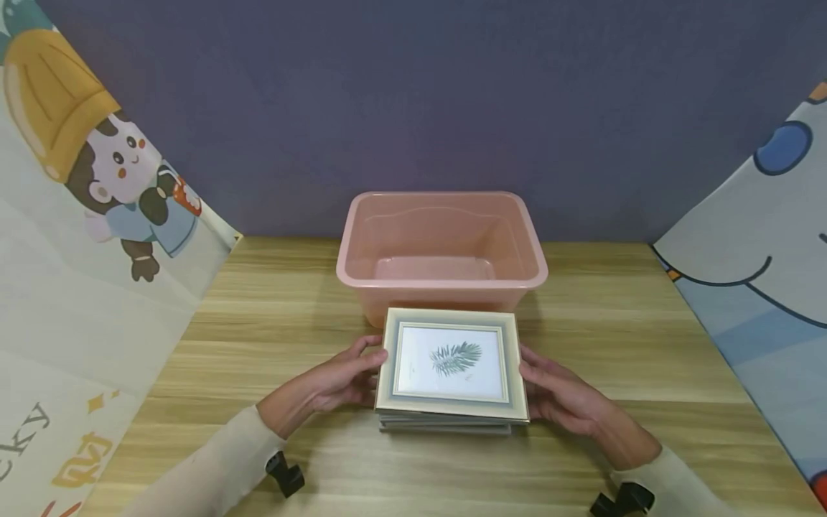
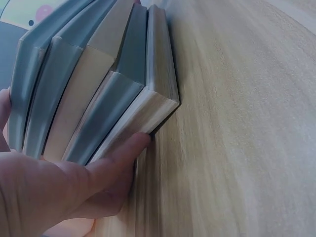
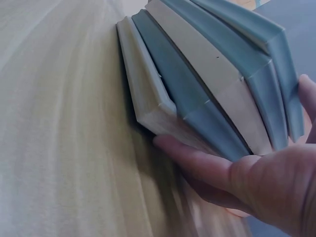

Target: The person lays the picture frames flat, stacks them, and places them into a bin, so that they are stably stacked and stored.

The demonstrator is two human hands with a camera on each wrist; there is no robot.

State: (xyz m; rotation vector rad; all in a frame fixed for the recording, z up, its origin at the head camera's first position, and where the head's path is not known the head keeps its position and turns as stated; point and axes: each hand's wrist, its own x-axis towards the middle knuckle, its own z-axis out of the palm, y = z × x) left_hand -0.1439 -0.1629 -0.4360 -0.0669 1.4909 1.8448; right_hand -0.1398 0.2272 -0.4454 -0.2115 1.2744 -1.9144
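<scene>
A stack of several picture frames lies before the pink tub. The top one has a cream and blue-grey border around a green leaf print; the edges below, blue-grey, cream and wood-toned, show in both wrist views. My left hand grips the stack's left side, thumb at the top frame's edge and a finger down at the lowest frame. On the opposite side my right hand holds it the same way, a fingertip by the bottom frame's corner. The other fingers are partly hidden.
Just behind the stack stands the pink tub, its inner floor bare. A dark blue-grey wall rises at the back of the wood-grain table. Cartoon-printed panels flank the left and right sides.
</scene>
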